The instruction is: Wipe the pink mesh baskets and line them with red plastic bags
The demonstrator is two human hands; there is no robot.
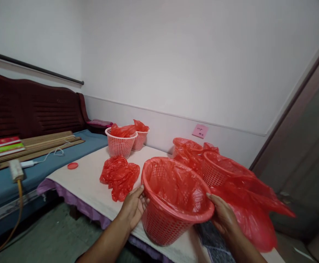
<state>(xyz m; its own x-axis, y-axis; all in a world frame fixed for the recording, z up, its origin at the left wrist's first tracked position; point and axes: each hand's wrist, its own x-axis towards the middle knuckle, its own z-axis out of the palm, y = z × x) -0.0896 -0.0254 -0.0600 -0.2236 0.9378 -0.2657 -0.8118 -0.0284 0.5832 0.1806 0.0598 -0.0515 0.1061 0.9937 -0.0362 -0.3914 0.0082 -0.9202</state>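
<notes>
- The front basket [163, 228] is near the table's close edge, between the two hands; I can't tell if its bottom touches the table [85, 182].
- Its round mouth faces up. It leans, with the bottom more to the left and the mouth more to the right.
- Its long line runs from the small bottom up to the wide top.
- The left hand [134, 208] holds the left side of the basket. The thumb is by the rim, and the fingers bend in under it.
- The right hand [223, 213] holds the right side of the rim, thumb on top. I can't see its other fingers well.
- The basket looks like hard plastic, full of little holes, with a thick, smooth rim.
- A thin, shiny red bag [173, 182] lines the inside, all wrinkly.
- A crumpled red bag [119, 175] lies on the table to the left, soft and bumpy.
- Behind it are two pale baskets with red plastic poking out the top.
- On the right, a red basket [212, 173] has loose, floppy plastic beside it.
- A flat, round red disc [72, 166] lies far left.
</notes>
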